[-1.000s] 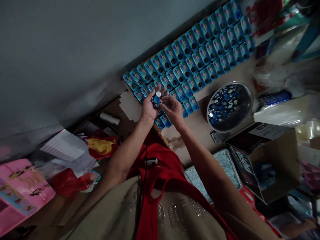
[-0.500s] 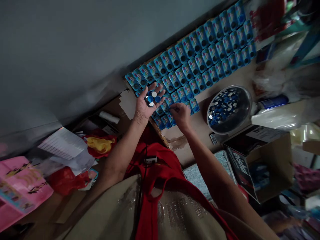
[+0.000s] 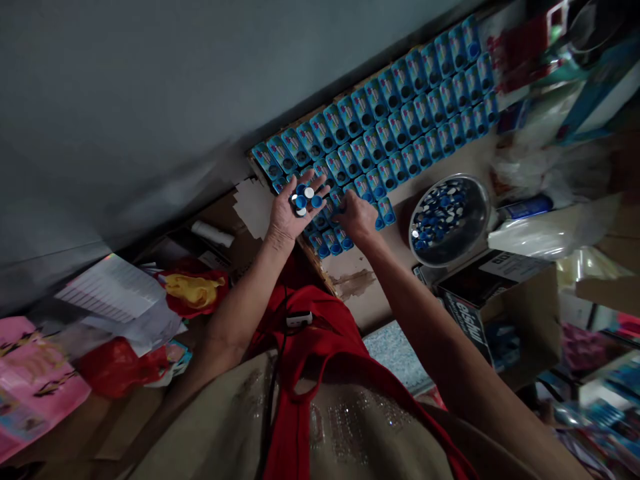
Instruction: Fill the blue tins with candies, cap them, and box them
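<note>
My left hand (image 3: pixel 286 210) is palm up with its fingers spread, and several small round blue-and-white discs (image 3: pixel 309 193) lie on it. It is above the near left end of the rows of blue packs (image 3: pixel 376 141). Each pack has a printed label and a round spot at its lower end; many spots are dark, some blue. Just right of it, my right hand (image 3: pixel 361 217) is over the near rows, its fingers bent together and pointing down. Whatever is between those fingertips is hidden. A metal bowl (image 3: pixel 484 217) of the same kind of discs stands to the right.
A grey wall (image 3: pixel 150 87) runs along the far side of the table. An open cardboard box (image 3: pixel 533 323) stands at the right, near clear plastic bags (image 3: pixel 537 237). Papers (image 3: pixel 113 293), a red bag (image 3: pixel 117 367) and a pink bag (image 3: pixel 37 380) are at the left.
My right hand has shifted slightly left and up over the packs, closer to my left hand. The left hand stays palm up with the discs. The view has turned a little.
</note>
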Demonstrator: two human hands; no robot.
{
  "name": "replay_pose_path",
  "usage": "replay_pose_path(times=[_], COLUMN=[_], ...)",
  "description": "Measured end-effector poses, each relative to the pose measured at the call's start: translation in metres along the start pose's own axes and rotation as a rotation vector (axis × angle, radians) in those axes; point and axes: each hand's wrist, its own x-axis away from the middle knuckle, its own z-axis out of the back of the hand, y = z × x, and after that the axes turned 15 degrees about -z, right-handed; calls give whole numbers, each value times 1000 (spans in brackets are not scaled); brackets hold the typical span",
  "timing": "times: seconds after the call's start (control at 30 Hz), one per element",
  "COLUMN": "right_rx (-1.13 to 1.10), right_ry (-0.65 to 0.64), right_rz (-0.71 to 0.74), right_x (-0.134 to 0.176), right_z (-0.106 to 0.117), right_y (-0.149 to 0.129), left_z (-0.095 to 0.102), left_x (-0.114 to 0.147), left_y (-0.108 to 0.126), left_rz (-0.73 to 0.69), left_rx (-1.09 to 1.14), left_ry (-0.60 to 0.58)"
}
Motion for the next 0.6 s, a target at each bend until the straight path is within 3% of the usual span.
replay_pose_path(times=[0.1,0.3,0.47,0.6], right_rx=[-115,-542,-634,-516], right_ry=[37,218,224,135], right_rz=[76,429,351,228], right_x=[10,23,19,31], right_z=[1,-21,-39,-46], right_y=[0,-14,-9,2], left_z=[3,5,4,14], left_x=[4,1,3,10], left_y=[0,-11,-15,0], left_rz=[-3,-7,24,-5], left_rx=[-17,-38,-56,-46], left_ry=[15,65,54,50])
